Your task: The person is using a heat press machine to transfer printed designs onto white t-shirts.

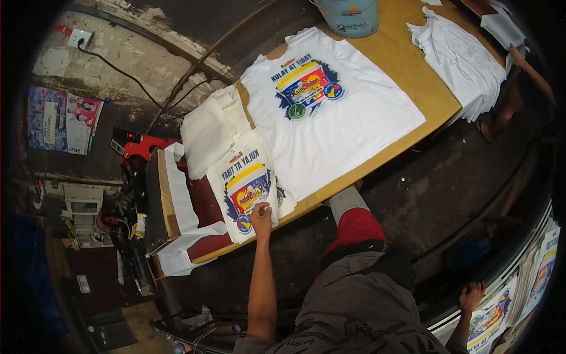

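Observation:
My left hand [261, 219] is over the lower right of a printed transfer sheet [244, 184], its fingers bent and pinched at the paper. The sheet bears a mirrored, colourful paint-bucket design and lies on top of several similar sheets. Beside it a white sleeveless shirt [348, 133] is spread flat on the table, with the same design printed the right way round on its chest. Low on the right, my right hand [471, 297] rests with fingers apart at the edge of a second stack of printed sheets [492, 315].
Blank off-white sheets [215, 127] are piled behind the printed ones. A heat press with a red part [147, 144] stands left of the tan table [427, 88]. A blue bucket [349, 17] and a heap of white shirts [457, 59] are farther back. Another person's arm [533, 74] shows far right.

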The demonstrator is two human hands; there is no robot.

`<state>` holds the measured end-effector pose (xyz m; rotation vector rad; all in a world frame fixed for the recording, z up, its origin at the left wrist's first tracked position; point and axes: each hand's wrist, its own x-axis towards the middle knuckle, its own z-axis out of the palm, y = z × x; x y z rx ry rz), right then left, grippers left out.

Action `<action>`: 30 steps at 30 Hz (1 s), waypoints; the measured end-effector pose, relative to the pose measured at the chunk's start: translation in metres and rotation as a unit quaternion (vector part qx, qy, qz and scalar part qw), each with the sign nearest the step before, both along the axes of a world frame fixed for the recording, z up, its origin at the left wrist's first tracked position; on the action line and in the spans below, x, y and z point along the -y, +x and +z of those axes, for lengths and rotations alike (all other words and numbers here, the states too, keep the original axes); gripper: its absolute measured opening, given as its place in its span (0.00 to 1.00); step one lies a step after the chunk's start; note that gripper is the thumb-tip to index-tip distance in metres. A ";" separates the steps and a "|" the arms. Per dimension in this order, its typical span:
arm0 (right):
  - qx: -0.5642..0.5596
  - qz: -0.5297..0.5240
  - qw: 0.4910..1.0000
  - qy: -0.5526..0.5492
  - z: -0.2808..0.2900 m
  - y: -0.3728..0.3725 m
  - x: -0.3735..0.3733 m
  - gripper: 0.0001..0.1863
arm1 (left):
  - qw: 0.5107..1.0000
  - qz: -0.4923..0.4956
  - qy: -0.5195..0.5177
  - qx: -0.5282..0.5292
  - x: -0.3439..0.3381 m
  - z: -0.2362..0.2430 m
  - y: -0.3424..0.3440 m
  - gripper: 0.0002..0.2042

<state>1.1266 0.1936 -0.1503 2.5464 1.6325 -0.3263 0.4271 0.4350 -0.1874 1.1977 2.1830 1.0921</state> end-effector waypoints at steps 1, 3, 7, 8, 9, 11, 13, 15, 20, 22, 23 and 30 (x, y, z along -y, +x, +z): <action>0.006 0.014 1.000 0.000 0.001 0.000 0.000 0.05 | 0.996 0.012 0.013 0.087 0.002 0.002 -0.004 0.07; 0.013 0.032 0.999 0.003 0.002 -0.001 -0.001 0.05 | 0.998 0.036 -0.023 0.055 0.004 0.002 -0.010 0.07; -0.001 0.004 1.000 -0.026 0.001 -0.001 0.000 0.07 | 0.993 0.052 -0.010 0.103 0.005 -0.006 -0.013 0.07; 0.011 0.009 1.000 -0.013 0.001 -0.001 0.000 0.07 | 0.991 0.043 0.004 0.131 0.005 -0.008 -0.012 0.08; 0.021 0.019 1.000 -0.006 0.001 -0.001 0.000 0.07 | 0.993 0.049 -0.011 0.109 0.005 -0.011 -0.012 0.08; 0.011 0.008 1.000 -0.011 0.001 0.000 0.000 0.07 | 0.987 0.039 0.043 0.147 0.005 -0.014 -0.011 0.08; -0.001 0.004 1.000 -0.023 0.001 0.000 0.000 0.07 | 0.993 0.047 0.020 0.106 0.006 -0.015 -0.011 0.08; 0.008 0.020 1.000 0.002 0.003 -0.002 -0.001 0.07 | 0.995 0.042 0.010 0.091 0.005 -0.014 -0.010 0.08; -0.005 -0.008 1.000 -0.022 0.007 -0.005 -0.005 0.07 | 0.997 -0.010 -0.013 0.070 0.002 -0.013 -0.002 0.07; -0.007 -0.017 0.999 -0.033 0.008 -0.006 -0.005 0.07 | 0.999 -0.032 -0.022 0.022 0.000 -0.017 0.005 0.07; -0.009 -0.019 0.999 -0.032 0.007 -0.006 -0.005 0.07 | 0.997 -0.077 -0.001 0.001 -0.001 -0.021 0.008 0.08; 0.053 0.027 0.997 0.051 -0.001 -0.003 0.003 0.05 | 0.997 -0.065 -0.020 0.019 -0.003 -0.049 0.031 0.09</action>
